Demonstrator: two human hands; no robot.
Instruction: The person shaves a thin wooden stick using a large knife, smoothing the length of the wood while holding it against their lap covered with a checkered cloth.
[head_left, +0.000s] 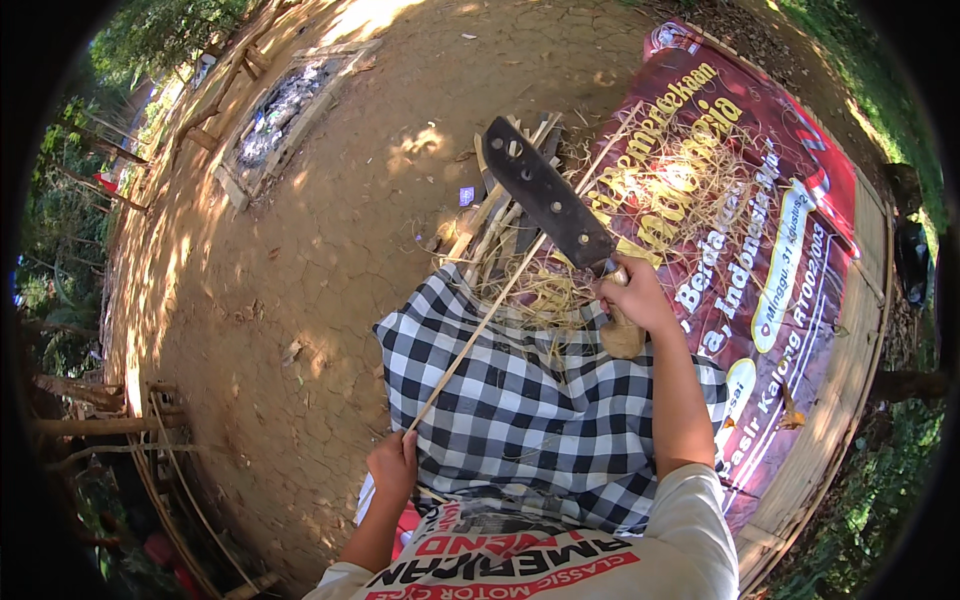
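Note:
My left hand (pixel 393 463) is closed on the near end of a long, thin bamboo strip (pixel 470 345). From there the strip slants up and right, passing behind the blade to the heap of shavings. In my right hand (pixel 640 297) is a machete (pixel 548 200), gripped by its pale wooden handle (pixel 622 338). Its broad dark blade has several round holes and points up and left, over the strip; whether they touch I cannot tell. A black-and-white checkered cloth (pixel 520 400) covers my lap beneath both hands.
Curly shavings (pixel 690 165) lie on a dark red printed banner (pixel 830 270) at the right, over a bamboo platform (pixel 868 330). Split bamboo pieces (pixel 490 225) lie ahead of the cloth, near a small purple packet (pixel 466 196). Farther left is a framed ash pit (pixel 280 115) on cracked earth.

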